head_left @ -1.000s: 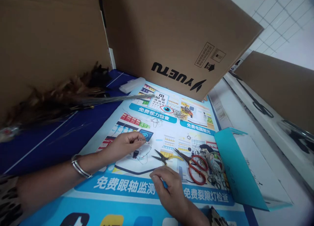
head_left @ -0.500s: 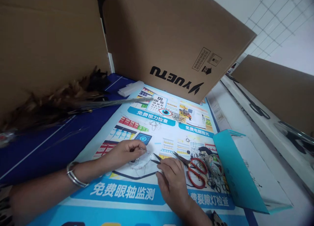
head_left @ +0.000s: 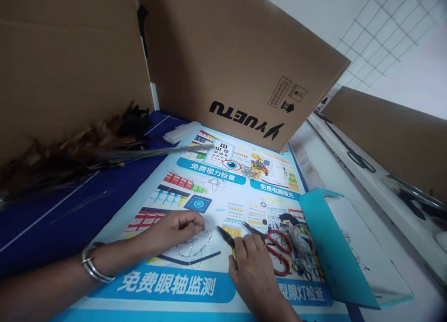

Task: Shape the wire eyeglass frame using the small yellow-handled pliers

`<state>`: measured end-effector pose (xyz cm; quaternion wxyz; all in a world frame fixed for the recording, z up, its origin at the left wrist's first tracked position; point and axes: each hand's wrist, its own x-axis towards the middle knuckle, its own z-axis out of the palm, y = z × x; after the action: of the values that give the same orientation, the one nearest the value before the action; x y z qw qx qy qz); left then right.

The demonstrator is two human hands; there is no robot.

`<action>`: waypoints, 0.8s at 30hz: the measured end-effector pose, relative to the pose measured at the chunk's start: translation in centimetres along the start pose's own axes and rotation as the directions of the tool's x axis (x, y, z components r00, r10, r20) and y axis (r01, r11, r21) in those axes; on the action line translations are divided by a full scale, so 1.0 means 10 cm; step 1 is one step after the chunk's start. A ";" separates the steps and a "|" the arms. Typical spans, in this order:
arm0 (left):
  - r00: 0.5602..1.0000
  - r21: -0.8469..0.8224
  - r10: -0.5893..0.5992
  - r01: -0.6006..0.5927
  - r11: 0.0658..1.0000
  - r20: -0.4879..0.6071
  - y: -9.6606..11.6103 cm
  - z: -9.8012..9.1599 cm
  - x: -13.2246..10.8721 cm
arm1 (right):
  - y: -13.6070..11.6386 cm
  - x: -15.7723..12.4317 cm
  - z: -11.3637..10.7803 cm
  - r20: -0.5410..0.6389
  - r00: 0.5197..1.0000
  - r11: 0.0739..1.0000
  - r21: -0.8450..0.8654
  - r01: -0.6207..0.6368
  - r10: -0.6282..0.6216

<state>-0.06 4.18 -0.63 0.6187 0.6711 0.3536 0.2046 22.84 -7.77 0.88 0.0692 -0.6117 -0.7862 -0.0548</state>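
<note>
My left hand [head_left: 185, 226] is closed in a pinch on a thin wire chain [head_left: 195, 254], which hangs in a loop below the fingers over the printed mat. My right hand [head_left: 253, 266] is wrapped round pliers [head_left: 226, 236] with dark jaws pointing up and left and a bit of yellow handle showing. The jaws are near the chain but apart from it. Just beyond my right hand lie red-handled scissors [head_left: 279, 245], their blades pointing left. Beside them is a heap of small wire pieces and rings [head_left: 303, 243].
A teal box [head_left: 338, 247] stands open at the right with small wire pieces inside. Brown feathers [head_left: 70, 149] and long thin wires [head_left: 167, 150] lie at the left. Large cardboard sheets [head_left: 223, 56] rise behind the mat. More small wire pieces [head_left: 251, 172] lie farther back.
My right hand has moved slightly right with the pliers, whose jaws now look closed and sit farther from my left hand. The chain loop hangs more openly. The camera view has shifted a little.
</note>
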 end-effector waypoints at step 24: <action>0.988 0.023 0.056 -0.060 0.998 0.142 -0.01 -0.04 0.01 | 0.08 0.30 -0.02 0.022 0.996 0.849 0.525 0.061 -0.085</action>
<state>-0.32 4.54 -0.66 0.6269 0.7021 0.2919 0.1696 22.91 -4.74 1.63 0.2133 -0.5405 -0.7954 0.1724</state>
